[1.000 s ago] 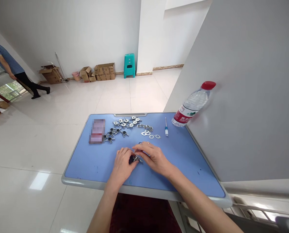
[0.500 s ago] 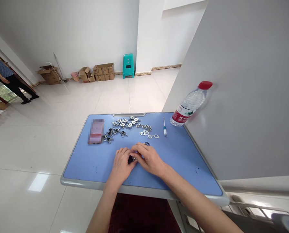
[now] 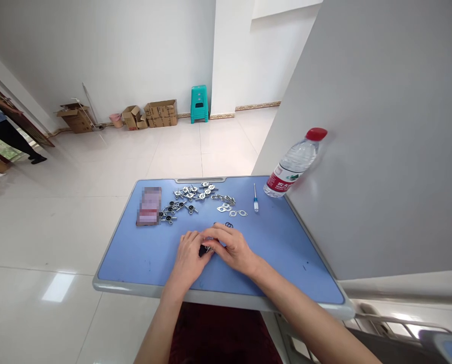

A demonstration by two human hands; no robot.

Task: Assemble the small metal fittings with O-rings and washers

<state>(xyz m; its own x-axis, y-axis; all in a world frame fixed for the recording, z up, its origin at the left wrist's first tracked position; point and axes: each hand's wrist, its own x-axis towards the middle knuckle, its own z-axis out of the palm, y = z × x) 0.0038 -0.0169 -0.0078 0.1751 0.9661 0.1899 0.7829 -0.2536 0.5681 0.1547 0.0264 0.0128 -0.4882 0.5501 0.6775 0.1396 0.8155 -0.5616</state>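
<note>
My left hand (image 3: 189, 255) and my right hand (image 3: 231, 250) meet near the front middle of the blue table, fingers closed round a small black-and-metal part (image 3: 204, 250). Most of that part is hidden by the fingers. Just beyond my right hand lie a few black rubber rings (image 3: 229, 225). Farther back are flat metal gaskets (image 3: 242, 213) and a heap of small silvery metal pieces (image 3: 228, 199). To their left are several metal fittings with black centres (image 3: 191, 209) and several silver fittings (image 3: 202, 196).
A screwdriver (image 3: 256, 205) with a clear-blue handle lies at right. A water bottle (image 3: 294, 164) stands by the grey panel (image 3: 381, 151). A blurred, phone-like slab (image 3: 149, 206) lies at left. Beyond are a green stool (image 3: 199, 103), cardboard boxes (image 3: 161, 114) and a person (image 3: 9, 134).
Both hands keep nearly the same hold on the part. The view has shifted slightly, and the person at the far left has moved farther left.
</note>
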